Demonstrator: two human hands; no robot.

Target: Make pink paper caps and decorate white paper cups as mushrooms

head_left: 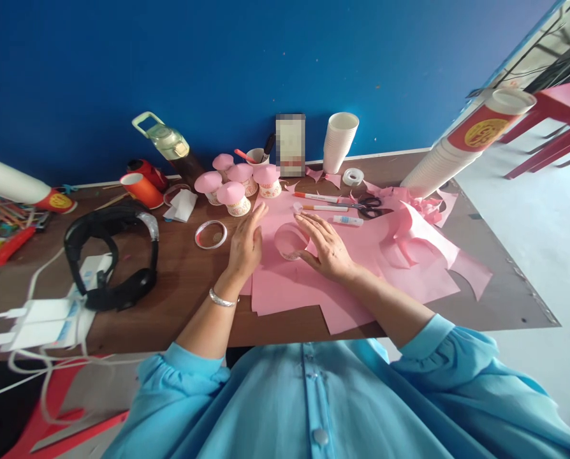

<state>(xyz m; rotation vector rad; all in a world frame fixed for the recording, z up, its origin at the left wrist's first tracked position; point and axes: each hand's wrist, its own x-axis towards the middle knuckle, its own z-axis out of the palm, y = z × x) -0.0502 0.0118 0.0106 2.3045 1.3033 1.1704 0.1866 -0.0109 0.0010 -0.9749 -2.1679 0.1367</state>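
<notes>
Left grip point(245, 243) spread, empty, right grip point(329, 248) spread, empty, pink paper ring point(287, 240) between, red label point(483, 131) illegible.

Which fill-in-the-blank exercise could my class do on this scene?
The wall behind the table is ____.
The wrist wearing the silver bangle is the person's ____ one.
The cone tops on the small printed cups number ____.
Between the left hand and the right hand is a paper ring coloured ____.
Missing words: blue; left; five; pink.
</notes>
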